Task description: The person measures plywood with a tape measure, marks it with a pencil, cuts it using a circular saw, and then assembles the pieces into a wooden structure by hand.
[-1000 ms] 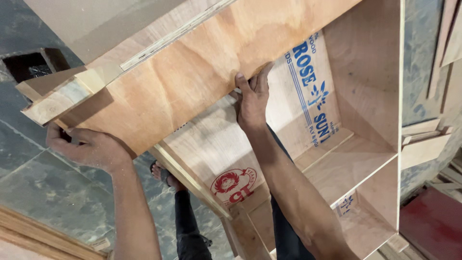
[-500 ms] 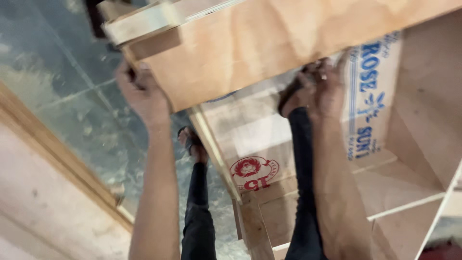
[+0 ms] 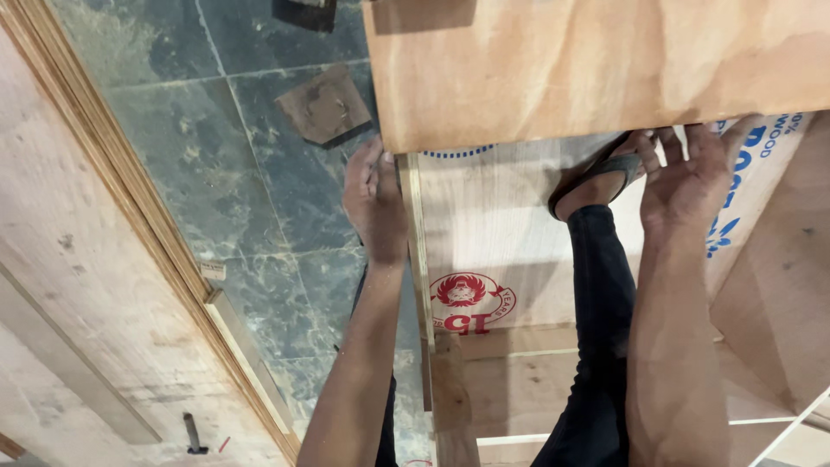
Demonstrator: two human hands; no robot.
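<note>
Two hands [image 3: 375, 201] (both bare), one plywood panel [image 3: 596, 65], one sandalled foot [image 3: 596, 177].

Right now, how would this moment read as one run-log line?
left hand: fingers at plywood panel lower-left edge | right hand: gripping panel's lower edge | below: open plywood cabinet, sandalled foot on it | floor: dark stone tiles

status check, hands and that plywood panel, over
Left hand at panel lower corner. Right hand gripping its bottom edge. Sandalled foot on cabinet under the panel.
</note>
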